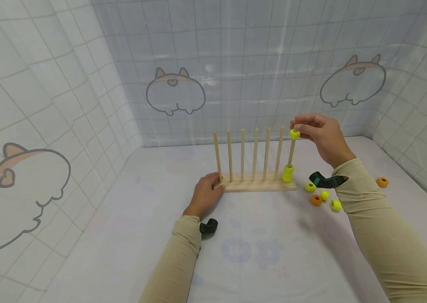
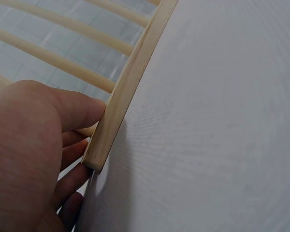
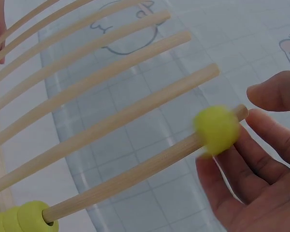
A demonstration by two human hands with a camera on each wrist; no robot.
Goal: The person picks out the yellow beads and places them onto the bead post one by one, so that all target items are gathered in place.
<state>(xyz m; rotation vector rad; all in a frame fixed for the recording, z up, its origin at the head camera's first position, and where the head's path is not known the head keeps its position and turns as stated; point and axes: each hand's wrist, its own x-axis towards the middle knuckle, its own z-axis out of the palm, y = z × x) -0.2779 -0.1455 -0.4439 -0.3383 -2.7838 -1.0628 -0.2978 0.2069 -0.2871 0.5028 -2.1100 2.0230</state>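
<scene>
A wooden peg rack [image 1: 259, 186] has a row of several upright pegs on a flat base. My left hand [image 1: 203, 194] grips the left end of that base [image 2: 120, 99], thumb on its front edge and fingers behind. At the top of the rightmost peg is a yellow bead [image 3: 216, 130], threaded on it and blurred. My right hand [image 1: 326, 138] is beside this bead, thumb and index finger spread apart around the peg's tip, other fingers just behind the bead. Lower on the same peg, several yellow beads [image 1: 287, 173] are stacked at the base.
Right of the rack, loose yellow beads [image 1: 336, 205] and an orange bead [image 1: 316, 200] lie on the white cloth, under my right forearm. Another orange bead [image 1: 382, 182] lies farther right. A tiled-pattern curtain [image 1: 244, 63] stands behind the rack and along both sides.
</scene>
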